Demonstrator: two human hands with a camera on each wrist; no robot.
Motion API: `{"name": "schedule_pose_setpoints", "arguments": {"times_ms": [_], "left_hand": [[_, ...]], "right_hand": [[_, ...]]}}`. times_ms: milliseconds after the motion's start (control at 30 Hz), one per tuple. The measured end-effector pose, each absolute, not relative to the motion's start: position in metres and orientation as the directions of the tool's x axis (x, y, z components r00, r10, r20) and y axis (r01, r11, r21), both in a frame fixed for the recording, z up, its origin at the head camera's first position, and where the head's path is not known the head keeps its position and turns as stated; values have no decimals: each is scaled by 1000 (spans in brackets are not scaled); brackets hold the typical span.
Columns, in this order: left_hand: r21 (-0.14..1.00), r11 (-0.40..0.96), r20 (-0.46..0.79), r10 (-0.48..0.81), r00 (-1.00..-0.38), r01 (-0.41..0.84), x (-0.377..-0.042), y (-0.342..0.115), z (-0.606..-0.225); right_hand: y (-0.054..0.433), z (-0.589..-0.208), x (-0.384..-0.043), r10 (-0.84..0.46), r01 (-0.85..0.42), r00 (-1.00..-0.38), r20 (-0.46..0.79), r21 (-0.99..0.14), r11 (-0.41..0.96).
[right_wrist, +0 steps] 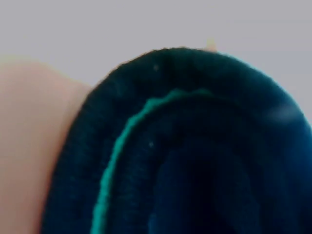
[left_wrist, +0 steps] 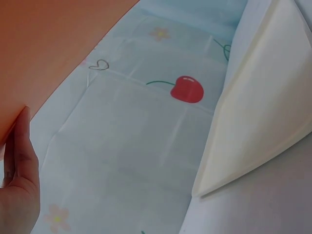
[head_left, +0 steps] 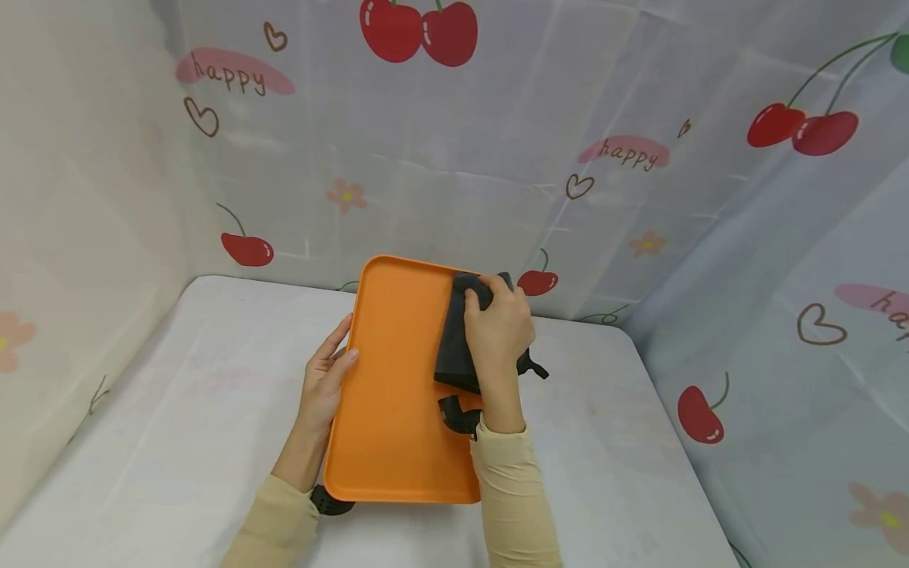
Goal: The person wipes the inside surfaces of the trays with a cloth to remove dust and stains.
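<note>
An orange tray (head_left: 398, 379) is held up, tilted toward the head camera, over the white table. At its left rim my left hand (head_left: 328, 383) grips it, the thumb on the near face and the fingers at the edge. In the left wrist view this hand (left_wrist: 22, 175) holds the edge of the tray (left_wrist: 53, 44). My right hand (head_left: 500, 327) grips a folded dark grey cloth (head_left: 454, 347) against the tray's upper right part. The cloth (right_wrist: 131, 92) fills most of the right wrist view, its layers bent round in a curve.
The white table (head_left: 604, 418) lies under both arms. Behind it hangs a pale curtain (head_left: 497, 158) printed with cherries and hearts, which continues along the sides. Black wrist cameras sit at the left (head_left: 332, 501) and right (head_left: 460, 416) wrists.
</note>
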State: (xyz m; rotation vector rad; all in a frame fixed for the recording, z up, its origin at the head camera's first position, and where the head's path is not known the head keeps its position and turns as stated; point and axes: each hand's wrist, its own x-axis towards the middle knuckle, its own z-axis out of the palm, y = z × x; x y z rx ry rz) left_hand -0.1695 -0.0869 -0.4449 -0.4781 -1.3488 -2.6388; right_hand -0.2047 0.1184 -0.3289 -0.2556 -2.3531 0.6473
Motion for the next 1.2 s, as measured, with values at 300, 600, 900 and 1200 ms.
{"name": "schedule_pose_setpoints", "arguments": {"times_ms": [300, 600, 900, 1200], "left_hand": [[772, -567, 344, -7, -939, 288, -169, -85, -445], [778, -545, 363, -15, -932, 312, -168, -80, -445], [782, -535, 386, 14, -922, 320, -167, -76, -448], [773, -548, 390, 13, -921, 320, -167, -76, -449]], "right_hand": [[91, -325, -209, 266, -59, -763, 588, -474, 879], [57, -321, -207, 152, -134, -747, 647, -370, 919], [37, -325, -202, 68, -222, -745, 664, -342, 913], [36, -330, -199, 33, -264, -729, 684, -326, 908]]}}
